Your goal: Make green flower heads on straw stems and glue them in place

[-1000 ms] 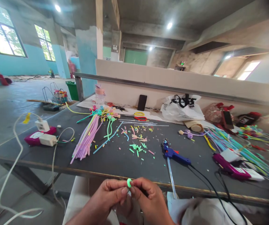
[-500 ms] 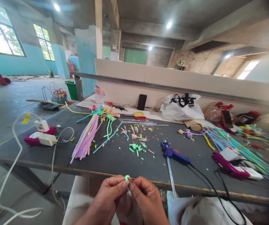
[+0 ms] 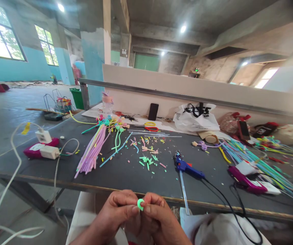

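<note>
Plainly, both hands pinched one green loop (image 3: 140, 204) between fingertips, left hand (image 3: 116, 214) and right hand (image 3: 159, 219) touching, held just short of the table edge (image 3: 59, 183); I judged a slack pinch could let it spring open or drop to the lap; glue gun (image 3: 187, 166) lay beyond, right of the grip.

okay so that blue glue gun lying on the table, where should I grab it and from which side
Grip the blue glue gun by its handle, the thick blue part where the black cord leaves it, coming down from above. It lies flat on its side, its nozzle end pointing toward the far side of the table, so avoid that end; the glue stick juts toward you.
</note>
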A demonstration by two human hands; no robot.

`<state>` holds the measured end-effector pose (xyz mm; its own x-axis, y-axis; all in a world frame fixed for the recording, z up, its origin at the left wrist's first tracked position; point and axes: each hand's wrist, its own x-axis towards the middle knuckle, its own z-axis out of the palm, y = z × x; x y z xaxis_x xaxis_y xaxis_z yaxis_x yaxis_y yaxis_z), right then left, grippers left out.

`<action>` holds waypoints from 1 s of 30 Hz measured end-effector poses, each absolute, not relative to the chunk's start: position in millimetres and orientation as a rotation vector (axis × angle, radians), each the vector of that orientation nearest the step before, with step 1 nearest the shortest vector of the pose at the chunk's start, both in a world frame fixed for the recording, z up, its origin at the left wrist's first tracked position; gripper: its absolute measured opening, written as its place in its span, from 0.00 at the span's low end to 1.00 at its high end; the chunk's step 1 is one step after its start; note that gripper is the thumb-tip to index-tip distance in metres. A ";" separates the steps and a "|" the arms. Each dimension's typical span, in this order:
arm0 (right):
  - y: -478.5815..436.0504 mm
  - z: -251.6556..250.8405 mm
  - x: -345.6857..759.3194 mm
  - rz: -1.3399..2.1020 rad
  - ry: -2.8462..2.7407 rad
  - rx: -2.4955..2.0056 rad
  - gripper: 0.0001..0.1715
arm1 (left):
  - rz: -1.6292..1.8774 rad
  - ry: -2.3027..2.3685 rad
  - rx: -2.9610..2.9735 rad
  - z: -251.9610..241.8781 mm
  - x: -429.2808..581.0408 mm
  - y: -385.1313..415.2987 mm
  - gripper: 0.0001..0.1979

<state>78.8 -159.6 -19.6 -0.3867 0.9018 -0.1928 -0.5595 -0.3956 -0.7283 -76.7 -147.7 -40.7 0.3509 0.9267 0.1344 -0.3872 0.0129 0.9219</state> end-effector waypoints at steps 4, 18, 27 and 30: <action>-160.5 -11.0 83.8 1.813 -0.784 -0.815 0.15 | 1.223 0.782 1.249 -33.7 -88.6 -145.2 0.04; -165.9 -9.2 72.2 1.911 -0.798 -0.931 0.14 | 1.261 0.674 1.738 -26.0 -87.9 -149.3 0.03; -169.3 -11.5 63.6 2.006 -0.776 -0.797 0.15 | 1.274 0.658 1.574 -32.1 -86.4 -156.6 0.10; -168.6 -15.6 66.7 1.984 -0.801 -0.828 0.17 | 1.254 0.705 1.479 -39.6 -84.2 -157.0 0.09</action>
